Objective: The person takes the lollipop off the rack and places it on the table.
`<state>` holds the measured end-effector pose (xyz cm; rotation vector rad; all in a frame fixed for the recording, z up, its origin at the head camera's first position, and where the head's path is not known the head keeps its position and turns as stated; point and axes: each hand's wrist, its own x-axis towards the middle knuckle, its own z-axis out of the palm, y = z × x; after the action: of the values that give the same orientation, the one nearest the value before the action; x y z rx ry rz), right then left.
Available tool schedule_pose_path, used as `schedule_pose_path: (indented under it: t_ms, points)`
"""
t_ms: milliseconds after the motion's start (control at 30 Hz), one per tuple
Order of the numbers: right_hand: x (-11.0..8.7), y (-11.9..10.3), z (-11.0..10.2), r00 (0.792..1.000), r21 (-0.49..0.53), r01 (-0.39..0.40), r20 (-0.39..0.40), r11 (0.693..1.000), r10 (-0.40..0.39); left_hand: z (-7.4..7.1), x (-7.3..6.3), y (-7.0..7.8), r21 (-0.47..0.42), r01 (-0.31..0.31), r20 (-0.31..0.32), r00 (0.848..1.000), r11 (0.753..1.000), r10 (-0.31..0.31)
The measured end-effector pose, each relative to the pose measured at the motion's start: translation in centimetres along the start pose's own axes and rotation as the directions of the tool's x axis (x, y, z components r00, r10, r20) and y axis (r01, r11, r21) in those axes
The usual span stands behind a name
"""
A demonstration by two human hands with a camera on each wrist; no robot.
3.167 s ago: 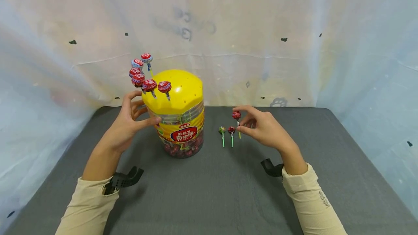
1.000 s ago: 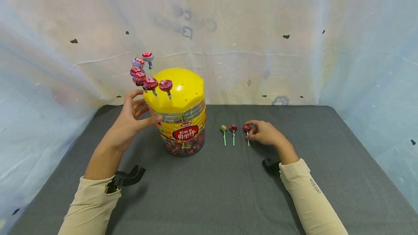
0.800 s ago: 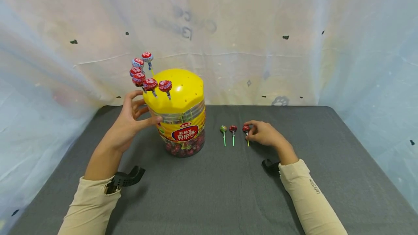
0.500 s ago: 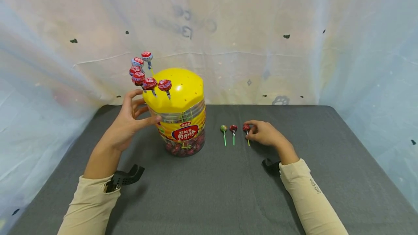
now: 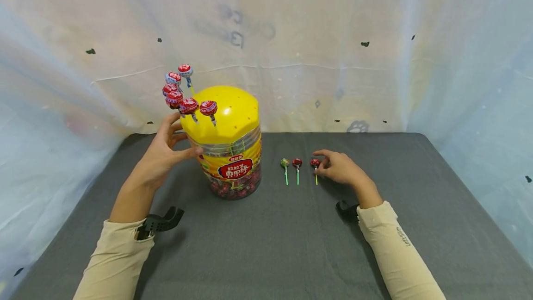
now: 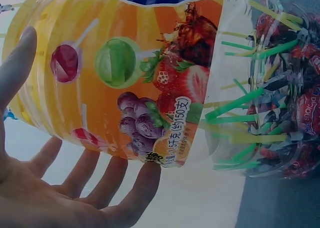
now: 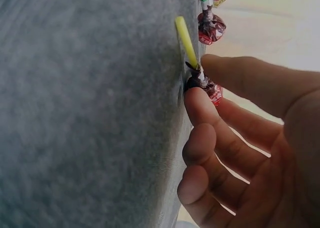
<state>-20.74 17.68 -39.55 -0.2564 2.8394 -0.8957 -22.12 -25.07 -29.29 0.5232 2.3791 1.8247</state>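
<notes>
My left hand (image 5: 164, 154) grips the side of a large clear candy jar (image 5: 237, 170) with a yellow lid (image 5: 233, 110); its thumb lies across the front, and its fingers reach round behind. The left wrist view shows the fingertips against the printed label (image 6: 150, 87). Several wrapped lollipops stand in holes along the lid's left side, among them a red one (image 5: 208, 108). My right hand (image 5: 341, 169) pinches a red lollipop (image 7: 212, 90) with a yellow stick (image 7: 185, 37), lying on the table. Left of it lie a red lollipop (image 5: 297, 163) and a green one (image 5: 285, 163), both green-sticked.
A dark grey cloth covers the table (image 5: 266, 244). Pale plastic sheeting (image 5: 291, 36) hangs behind and at both sides. More lollipops (image 6: 280, 87) fill the jar's lower part. The lid has several small holes on its right half.
My right hand has brought the yellow-sticked lollipop down to the table, right of the other two. Just now the stick has straightened slightly, and my index finger has lifted a little. My left hand stays put.
</notes>
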Motion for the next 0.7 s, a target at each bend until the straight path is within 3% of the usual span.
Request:
schedule_pose_path:
  t_ms: [167, 400, 600, 700]
  points:
    - [0.0, -0.2, 0.0, 1.0, -0.015, 0.001, 0.001, 1.0, -0.001, -0.1, 0.1, -0.1, 0.007, -0.004, -0.003, 1.0, 1.0, 0.004]
    - [-0.2, -0.5, -0.3, 0.998, -0.072, -0.027, -0.056, 0.997, 0.023, 0.2, 0.4, -0.3, -0.091, -0.063, 0.033, 0.997, 0.994, 0.067]
    - [-0.5, -2.0, -0.7, 0.994, -0.073, 0.005, -0.107, 0.997, -0.013, 0.2, 0.2, 0.0, -0.039, -0.021, 0.015, 1.0, 0.999, 0.022]
    - [-1.5, -4.4, -0.5, 0.984, -0.06, 0.058, -0.168, 0.997, -0.067, -0.3, 0.3, 0.0, 0.001, -0.002, 0.032, 0.999, 1.0, 0.002]
